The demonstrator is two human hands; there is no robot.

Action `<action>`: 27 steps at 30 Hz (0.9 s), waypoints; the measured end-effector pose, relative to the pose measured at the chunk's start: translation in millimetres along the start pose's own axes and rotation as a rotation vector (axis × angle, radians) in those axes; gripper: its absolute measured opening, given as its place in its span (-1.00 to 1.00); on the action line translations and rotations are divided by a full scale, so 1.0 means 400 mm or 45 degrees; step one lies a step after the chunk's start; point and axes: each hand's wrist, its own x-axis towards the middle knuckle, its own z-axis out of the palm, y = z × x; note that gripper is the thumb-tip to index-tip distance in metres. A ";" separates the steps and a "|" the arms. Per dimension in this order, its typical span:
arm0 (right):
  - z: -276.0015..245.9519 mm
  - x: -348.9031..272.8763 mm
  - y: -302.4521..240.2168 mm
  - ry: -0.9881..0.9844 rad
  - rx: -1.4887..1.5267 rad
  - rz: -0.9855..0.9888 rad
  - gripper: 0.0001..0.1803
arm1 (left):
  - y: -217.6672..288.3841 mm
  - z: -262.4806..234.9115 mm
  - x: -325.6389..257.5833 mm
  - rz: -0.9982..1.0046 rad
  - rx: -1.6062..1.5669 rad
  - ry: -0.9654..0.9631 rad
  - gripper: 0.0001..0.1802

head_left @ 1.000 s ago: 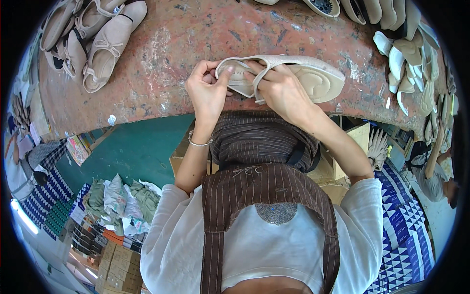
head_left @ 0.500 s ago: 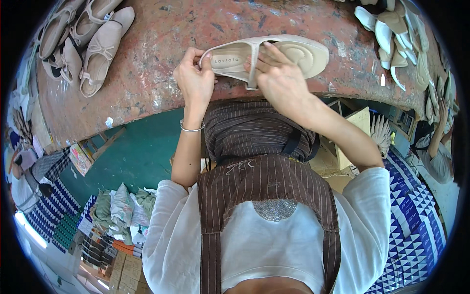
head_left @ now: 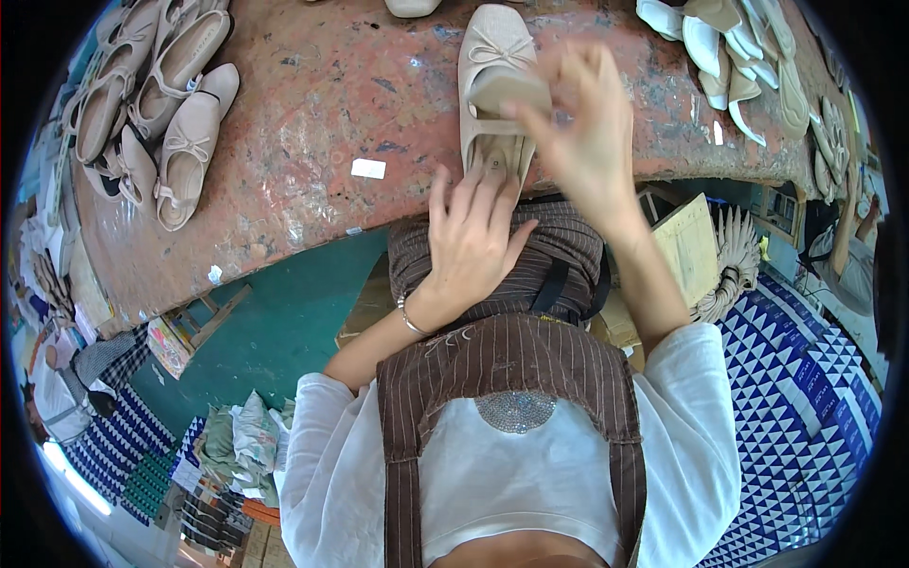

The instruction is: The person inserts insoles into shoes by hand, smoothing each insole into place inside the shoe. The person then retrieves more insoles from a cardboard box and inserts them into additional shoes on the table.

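A beige ballet flat with a small bow lies on the worktable, its toe pointing away from me. My left hand rests at its heel, fingers stretched out over the heel and into the opening, thumb apart. Above the shoe's opening, a grey-beige insole is tilted up, with its rounded end near the bow. My right hand, smeared by motion, is closed on the insole's right side, thumb in front. Part of the shoe's inside is hidden by the insole and my left fingers.
Several finished beige flats are heaped at the left of the worktable. White and beige insoles lie at the back right. Another shoe toe shows at the far edge. A white label lies left of the shoe.
The strapped shoe held sideways with a full insole showing is no longer seen that way. A bowed flat now points away from me. My right hand has risen with an insole; my left has moved right.
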 end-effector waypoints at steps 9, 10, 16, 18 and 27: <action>0.094 -0.142 0.017 -0.164 -0.619 -0.152 -0.55 | -0.003 0.123 -0.006 0.073 0.000 -0.188 -0.35; 0.122 -0.108 0.055 -0.093 -0.713 -0.218 -0.55 | 0.002 0.126 -0.005 0.068 0.104 -0.232 -0.39; 0.131 -0.055 0.066 -0.087 -0.619 -0.299 -0.53 | 0.001 0.137 0.000 0.024 0.267 -0.306 -0.44; 0.129 -0.106 0.066 -0.104 -0.605 -0.247 -0.47 | 0.007 0.137 -0.001 -0.032 0.131 -0.179 -0.44; 0.134 -0.104 0.054 -0.192 -0.614 -0.311 -0.51 | -0.010 0.134 -0.014 0.039 0.209 -0.204 -0.47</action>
